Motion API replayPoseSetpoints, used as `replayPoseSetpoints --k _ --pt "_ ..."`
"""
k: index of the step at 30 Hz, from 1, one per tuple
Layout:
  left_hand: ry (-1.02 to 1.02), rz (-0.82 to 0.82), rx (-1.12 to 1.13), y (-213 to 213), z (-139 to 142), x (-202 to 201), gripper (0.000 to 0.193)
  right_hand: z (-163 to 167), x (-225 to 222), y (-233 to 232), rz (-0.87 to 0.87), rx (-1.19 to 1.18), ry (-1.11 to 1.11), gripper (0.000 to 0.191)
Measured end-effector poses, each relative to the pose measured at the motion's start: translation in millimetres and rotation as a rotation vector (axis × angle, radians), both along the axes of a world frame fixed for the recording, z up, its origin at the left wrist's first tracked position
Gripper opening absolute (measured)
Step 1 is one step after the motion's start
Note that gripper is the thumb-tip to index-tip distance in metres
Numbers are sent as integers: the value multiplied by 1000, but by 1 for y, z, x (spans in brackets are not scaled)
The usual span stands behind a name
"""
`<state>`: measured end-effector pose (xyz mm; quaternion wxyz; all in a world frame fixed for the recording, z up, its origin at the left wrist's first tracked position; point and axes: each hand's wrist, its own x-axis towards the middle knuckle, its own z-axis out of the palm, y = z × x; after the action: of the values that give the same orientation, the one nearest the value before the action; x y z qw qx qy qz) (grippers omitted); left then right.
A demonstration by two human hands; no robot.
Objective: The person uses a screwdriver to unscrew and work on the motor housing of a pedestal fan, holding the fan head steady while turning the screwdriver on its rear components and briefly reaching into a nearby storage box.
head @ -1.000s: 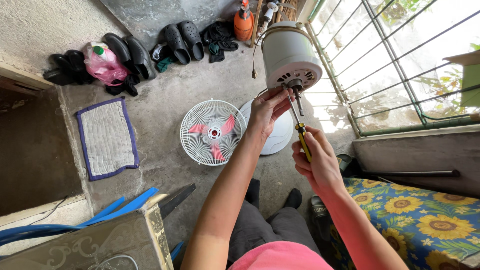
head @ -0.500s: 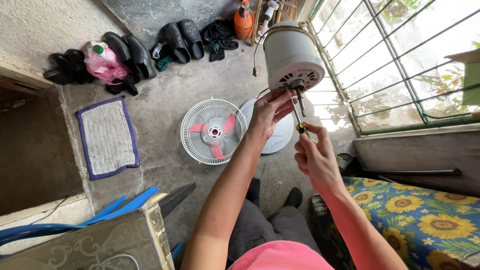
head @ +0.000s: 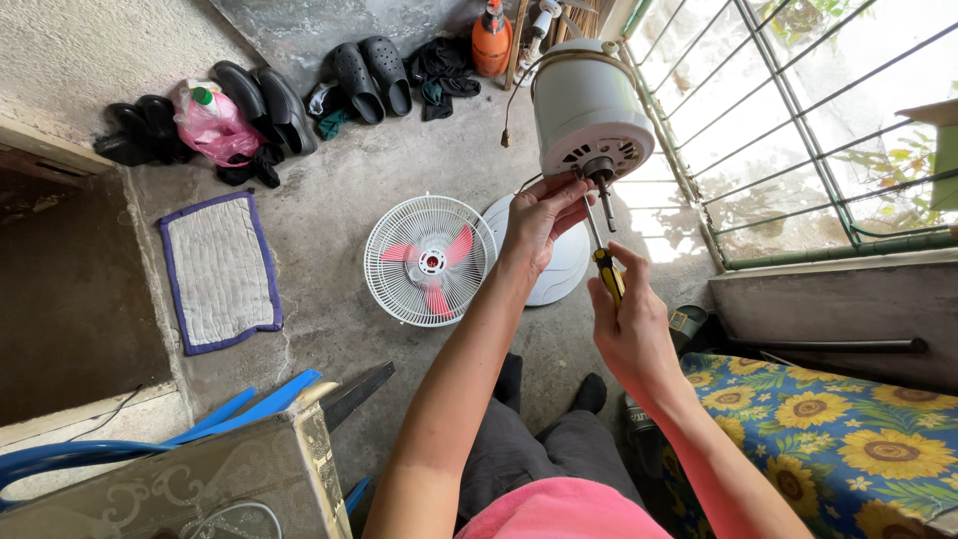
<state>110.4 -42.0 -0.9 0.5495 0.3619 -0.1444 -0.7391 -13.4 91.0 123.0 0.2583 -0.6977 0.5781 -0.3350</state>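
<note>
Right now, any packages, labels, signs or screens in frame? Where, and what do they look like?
No signs or screens.
Pink plastic bag: floor at top left among the black shoes, crumpled, a green-capped bottle poking out.
Orange bottle: top centre by the wall, rounded, dark cap.
Cardboard box: bottom left, grey-brown with pale scroll print.

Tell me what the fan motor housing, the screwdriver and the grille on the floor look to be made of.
Motor housing: looks like smooth cream plastic with a dull sheen and moulded vent slots. Screwdriver in the right hand: thin grey metal shaft, glossy yellow and black handle, probably plastic. Grille: thin white ribs, either coated wire or plastic; cannot tell. The left hand steadies the housing.
</note>
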Motion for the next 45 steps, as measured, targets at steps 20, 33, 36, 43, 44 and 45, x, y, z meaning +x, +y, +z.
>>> replayPoseSetpoints --k 20,33,36,43,44,45 --pt "-15 -22 -39 5 9 3 19 -14 -7 -1 -160 490 -560 35" --pt "-18 -26 -23 4 4 2 20 -22 -1 3 -229 409 -376 33" --pt "-9 -27 -29 3 3 3 21 -23 1 4 -207 344 -271 34" --pt "-32 -22 -34 2 1 1 21 -29 0 4 -195 514 -800 29" --pt "-47 -23 -31 2 1 0 21 -30 0 5 -195 504 -768 29" --pt "-40 -23 -32 1 1 0 21 -30 0 5 -193 496 -737 29"
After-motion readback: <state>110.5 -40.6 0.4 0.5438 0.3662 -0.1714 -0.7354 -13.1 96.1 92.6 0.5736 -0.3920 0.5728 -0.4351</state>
